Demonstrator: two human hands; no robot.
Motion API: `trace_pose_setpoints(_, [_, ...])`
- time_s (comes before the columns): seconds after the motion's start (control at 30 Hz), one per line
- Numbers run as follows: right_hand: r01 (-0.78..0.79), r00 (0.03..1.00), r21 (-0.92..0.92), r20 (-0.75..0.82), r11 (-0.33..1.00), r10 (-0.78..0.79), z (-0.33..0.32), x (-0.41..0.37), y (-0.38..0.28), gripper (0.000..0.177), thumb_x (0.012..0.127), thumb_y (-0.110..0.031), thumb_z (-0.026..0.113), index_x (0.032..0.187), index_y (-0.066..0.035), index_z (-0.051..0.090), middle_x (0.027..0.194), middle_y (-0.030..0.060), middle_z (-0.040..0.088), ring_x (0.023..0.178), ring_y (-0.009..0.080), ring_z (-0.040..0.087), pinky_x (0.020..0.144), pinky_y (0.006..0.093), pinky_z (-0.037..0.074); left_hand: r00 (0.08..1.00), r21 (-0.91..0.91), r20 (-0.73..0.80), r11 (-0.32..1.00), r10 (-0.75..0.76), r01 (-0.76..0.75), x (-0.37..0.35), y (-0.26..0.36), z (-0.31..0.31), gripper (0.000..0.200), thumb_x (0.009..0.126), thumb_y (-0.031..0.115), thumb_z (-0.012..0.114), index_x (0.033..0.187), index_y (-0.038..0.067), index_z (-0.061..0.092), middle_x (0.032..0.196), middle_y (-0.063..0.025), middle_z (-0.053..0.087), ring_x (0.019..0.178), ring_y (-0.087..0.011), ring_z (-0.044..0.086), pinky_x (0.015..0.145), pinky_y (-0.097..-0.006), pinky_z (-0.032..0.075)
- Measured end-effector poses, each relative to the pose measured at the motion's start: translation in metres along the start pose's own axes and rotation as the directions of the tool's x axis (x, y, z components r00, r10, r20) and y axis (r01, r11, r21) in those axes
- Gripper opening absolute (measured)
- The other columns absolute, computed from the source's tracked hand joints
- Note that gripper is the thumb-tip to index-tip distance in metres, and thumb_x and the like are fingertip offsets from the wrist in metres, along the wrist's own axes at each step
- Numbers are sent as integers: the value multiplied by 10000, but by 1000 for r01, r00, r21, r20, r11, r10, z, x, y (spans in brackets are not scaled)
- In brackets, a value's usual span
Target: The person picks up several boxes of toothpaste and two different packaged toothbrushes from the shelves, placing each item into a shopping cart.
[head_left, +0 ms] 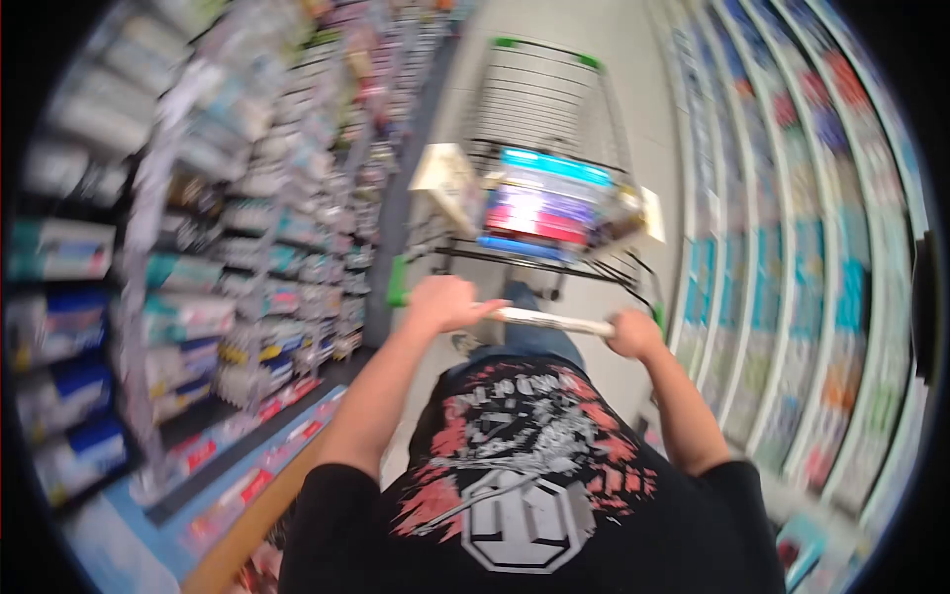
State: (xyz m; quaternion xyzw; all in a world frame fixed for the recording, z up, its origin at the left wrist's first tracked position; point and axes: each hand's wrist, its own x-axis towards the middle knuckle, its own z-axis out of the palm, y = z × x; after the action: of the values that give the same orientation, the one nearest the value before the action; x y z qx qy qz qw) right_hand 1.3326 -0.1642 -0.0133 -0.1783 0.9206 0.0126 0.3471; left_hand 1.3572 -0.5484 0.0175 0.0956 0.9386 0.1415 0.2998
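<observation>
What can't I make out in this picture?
All in the head view:
- Label text on the pack in the cart: blurred.
- What the left shelves hold in detail: smeared by blur.
- Goods far up the aisle: too small and blurred.
- The left palm: turned down onto the handle, hidden by the back of the left hand.
- The outermost shelf ends: cut off by the dark round edge.

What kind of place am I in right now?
Probably a shop aisle: there's a shopping cart in your hands, with packed shelves on your left and more stocked shelves on your right.
</observation>
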Motion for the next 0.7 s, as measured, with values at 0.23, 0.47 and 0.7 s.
trace_pose_setpoints(0.23, [2, 964, -1, -265, 1000, -2, 41, 16, 14, 195, 783, -272, 672, 830, -99, 748, 832, 199, 710, 823, 410, 689, 778, 512, 564, 988, 12, -156, 1000, 13, -11, 25, 3, 29, 927, 876, 866, 368, 799, 45, 790, 804, -190, 738, 814, -396, 728, 739, -475, 580])
trace_pose_setpoints(0.47, [-10, 951, -24, -310, 1000, 2, 23, 39, 36, 164, 775, -257, 684, 817, -113, 752, 827, 189, 722, 795, 401, 700, 755, 498, 576, 990, -5, -136, 999, 43, -44, 53, 12, 5, 943, 890, 857, 346, 790, 27, 781, 813, -176, 742, 798, -379, 725, 738, -468, 579])
trace_pose_setpoints(0.7, [45, 948, -28, -315, 999, -52, -13, 78, 81, 161, 767, -268, 697, 797, -118, 744, 813, 182, 717, 796, 405, 694, 750, 501, 573, 989, -25, -142, 999, 39, -43, 102, 28, -15, 936, 893, 852, 351, 784, 28, 780, 808, -184, 738, 791, -375, 725, 725, -466, 581])
